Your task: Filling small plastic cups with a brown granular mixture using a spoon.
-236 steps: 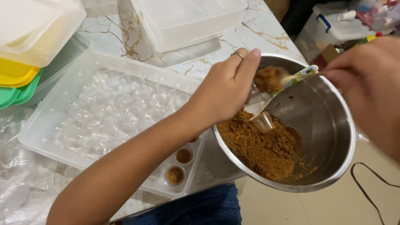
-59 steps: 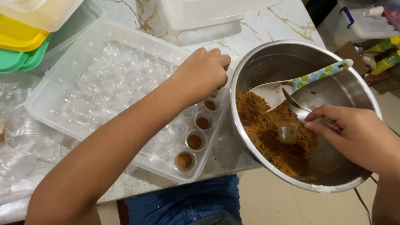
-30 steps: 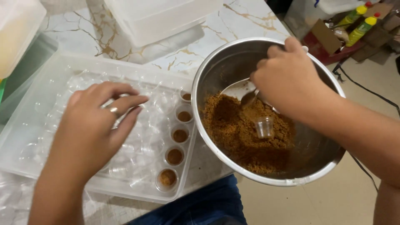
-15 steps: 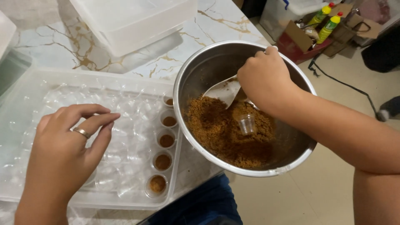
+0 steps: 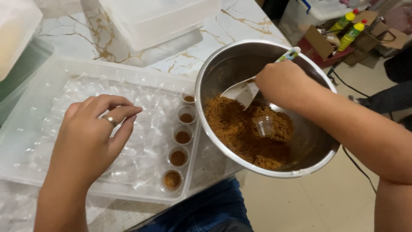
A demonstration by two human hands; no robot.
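Steel bowl (image 5: 317, 150) of brown crumb overhangs table edge. Clear tray (image 5: 38, 77) beside it, five cups (image 5: 180, 137) filled. Left hand (image 5: 92, 137), fingers loosely curled, rests on empty cups. Right hand (image 5: 281, 81) fingers closed around spoon (image 5: 242, 91). Filling step; next likely a level scoop into empty cup (image 5: 265, 125).

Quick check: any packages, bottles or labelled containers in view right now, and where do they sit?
Two squeeze bottles: top right, upright in a box, yellow with green labels, red caps.
Cardboard box: top right on the floor, brown, flaps open.
Lidded storage tub: top edge, clear plastic, blue handle.
No signs or screens.
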